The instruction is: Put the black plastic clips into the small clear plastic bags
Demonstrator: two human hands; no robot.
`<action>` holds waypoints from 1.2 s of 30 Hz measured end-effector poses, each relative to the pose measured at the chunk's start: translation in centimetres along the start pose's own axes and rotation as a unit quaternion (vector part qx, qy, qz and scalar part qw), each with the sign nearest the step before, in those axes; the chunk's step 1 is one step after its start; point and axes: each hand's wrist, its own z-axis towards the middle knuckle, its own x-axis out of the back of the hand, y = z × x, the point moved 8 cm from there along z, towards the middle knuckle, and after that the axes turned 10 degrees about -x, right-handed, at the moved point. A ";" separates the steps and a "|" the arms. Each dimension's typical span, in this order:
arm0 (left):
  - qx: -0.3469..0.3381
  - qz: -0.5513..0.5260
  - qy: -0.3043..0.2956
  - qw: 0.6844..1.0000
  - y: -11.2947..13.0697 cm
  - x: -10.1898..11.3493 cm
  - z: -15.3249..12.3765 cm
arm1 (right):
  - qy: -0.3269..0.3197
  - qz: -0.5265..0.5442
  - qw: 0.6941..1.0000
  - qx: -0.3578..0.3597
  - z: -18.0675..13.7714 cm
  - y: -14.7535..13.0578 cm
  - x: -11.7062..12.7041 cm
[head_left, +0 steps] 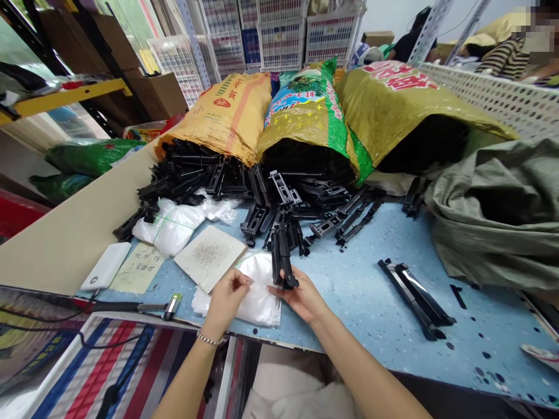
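With the stack of translucent white plastic bags (264,302) as clock centre: right hand (302,295) clamped on a long black plastic bracket (284,256) at 1 o'clock, some fingers hidden behind it. Left hand (229,293) at 9, thumb and fingertips bunched at the bags; I can't tell if they pinch. Bracket's far end blurs into the tangled black plastic pile (187,177), 12. Speckled blue tabletop (356,291) has open room at 3, front edge at 6.

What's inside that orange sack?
Black plastic parts show at the open mouth of the orange sack. Whatever lies deeper is covered by the sack itself, so I can't tell.
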 end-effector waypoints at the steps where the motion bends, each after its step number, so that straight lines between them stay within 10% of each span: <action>1: -0.034 0.046 0.006 0.998 0.8 0.6 -0.1 | 0.006 -0.007 1.000 0.002 0.0 -0.1 0.0; 6: -0.149 0.293 -0.067 0.942 2.7 0.1 -0.8 | 0.043 -0.031 0.997 0.055 -2.4 -1.1 -0.4; 13: -0.142 0.227 -0.113 0.957 1.0 -0.7 -0.7 | -0.040 0.038 0.979 -0.198 -7.9 6.6 0.0; 17: -0.132 0.233 -0.050 0.962 1.2 1.3 -0.9 | 0.003 0.038 0.986 -0.162 -8.7 7.3 1.7; 25: -0.202 0.228 -0.100 0.947 4.2 -0.6 -3.6 | -0.116 0.186 0.929 -0.299 -7.9 9.0 0.4; 31: -0.273 0.146 -0.215 0.926 8.3 -5.6 -9.1 | -0.006 -0.094 0.991 -0.099 -6.2 5.6 1.5; 36: -0.276 0.165 -0.210 0.923 8.9 -5.5 -10.2 | 0.035 -0.453 0.882 0.122 -8.7 2.0 -1.1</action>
